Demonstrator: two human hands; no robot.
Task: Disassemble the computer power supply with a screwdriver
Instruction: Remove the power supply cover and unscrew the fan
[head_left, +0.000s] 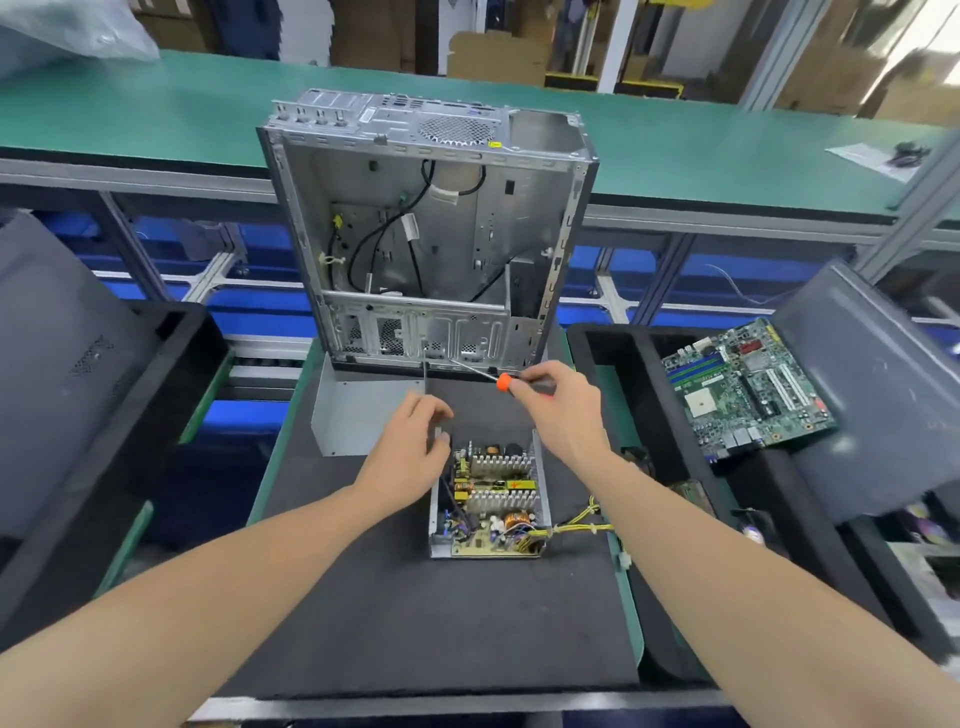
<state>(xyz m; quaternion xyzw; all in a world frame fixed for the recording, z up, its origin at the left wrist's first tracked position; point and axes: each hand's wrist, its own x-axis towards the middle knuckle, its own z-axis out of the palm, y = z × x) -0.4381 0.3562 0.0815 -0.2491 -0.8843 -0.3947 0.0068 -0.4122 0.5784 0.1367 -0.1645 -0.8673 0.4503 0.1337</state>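
Observation:
The power supply (488, 499) lies open on the black mat, its circuit board, heatsinks and yellow wires exposed inside a grey metal tray. My left hand (410, 447) grips the tray's far left corner. My right hand (558, 410) hovers just beyond the unit and holds a screwdriver (501, 382) with an orange collar and black handle. Its shaft points left and away, toward the computer case. The grey metal cover (358, 415) of the supply lies to the left, behind my left hand.
An open, stripped computer case (431, 234) stands upright at the mat's far edge. A black tray on the right holds a green motherboard (748, 389) and a dark side panel (872, 395). Another dark panel (62, 374) leans in the left tray. Yellow cables (582, 522) trail off to the right.

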